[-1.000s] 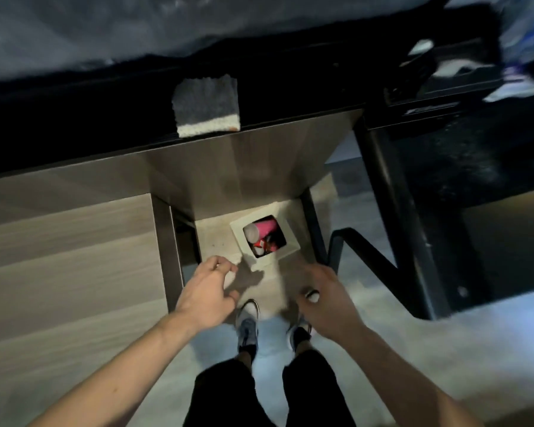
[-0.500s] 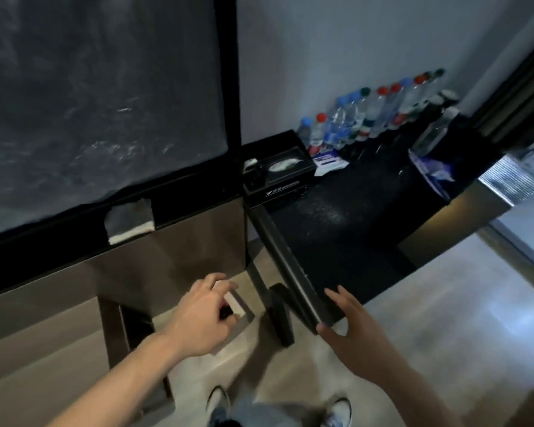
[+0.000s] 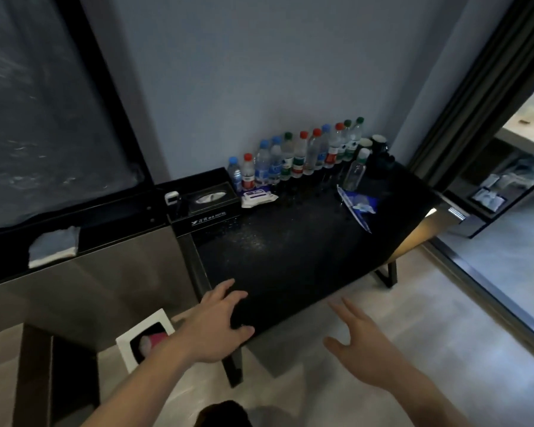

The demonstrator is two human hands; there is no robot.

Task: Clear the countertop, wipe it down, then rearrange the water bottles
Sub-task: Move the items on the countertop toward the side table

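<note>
Black tissue box (image 3: 208, 201) holds tissue; bin (image 3: 145, 340) perhaps cups; both grips released.

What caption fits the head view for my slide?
Both empty hands, left and right, reach toward a black countertop with water bottles lined along the wall.

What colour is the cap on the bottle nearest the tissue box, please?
Blue: the bottle nearest the tissue box has a blue cap, shown in the head view.
</note>
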